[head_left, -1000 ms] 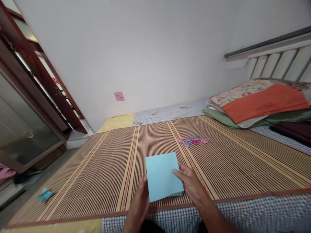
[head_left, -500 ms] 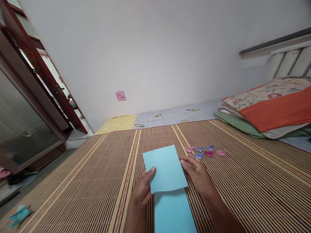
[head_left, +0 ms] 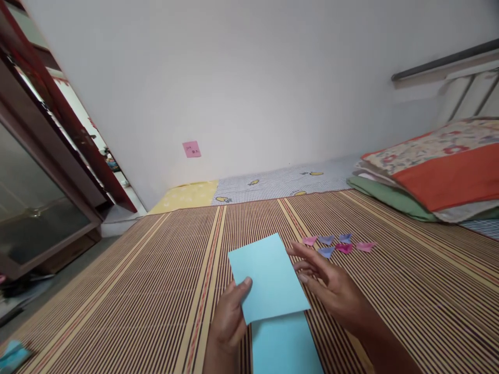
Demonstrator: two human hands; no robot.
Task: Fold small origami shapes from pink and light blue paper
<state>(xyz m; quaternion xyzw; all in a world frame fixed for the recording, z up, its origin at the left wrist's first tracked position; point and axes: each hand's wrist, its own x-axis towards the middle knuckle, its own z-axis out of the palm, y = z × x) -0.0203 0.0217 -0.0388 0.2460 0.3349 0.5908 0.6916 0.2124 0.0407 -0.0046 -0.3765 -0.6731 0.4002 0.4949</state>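
A light blue sheet of paper [head_left: 268,278] is held up in front of me, slightly tilted. My left hand [head_left: 230,311] grips its left edge, thumb on top and fingers behind. Close to the right edge, my right hand [head_left: 331,288] has its fingers apart; whether a fingertip touches the paper I cannot tell. Below the held sheet, more light blue paper [head_left: 286,345] lies on the striped mat [head_left: 156,291], partly covered by it. Beyond my right hand are several small folded paper pieces, among them a magenta piece [head_left: 343,248] and a pink piece [head_left: 365,246].
A crumpled or folded turquoise paper [head_left: 14,357] lies at the lower left. Folded bedding [head_left: 448,171] is stacked at the right by the wall. A pink note [head_left: 191,149] is stuck on the white wall, and a glass-panelled door [head_left: 35,208] stands at the left.
My right hand has moved off the sheet's right edge and spread its fingers. The left hand keeps its grip, with the sheet slightly lower. The view has shifted a little.
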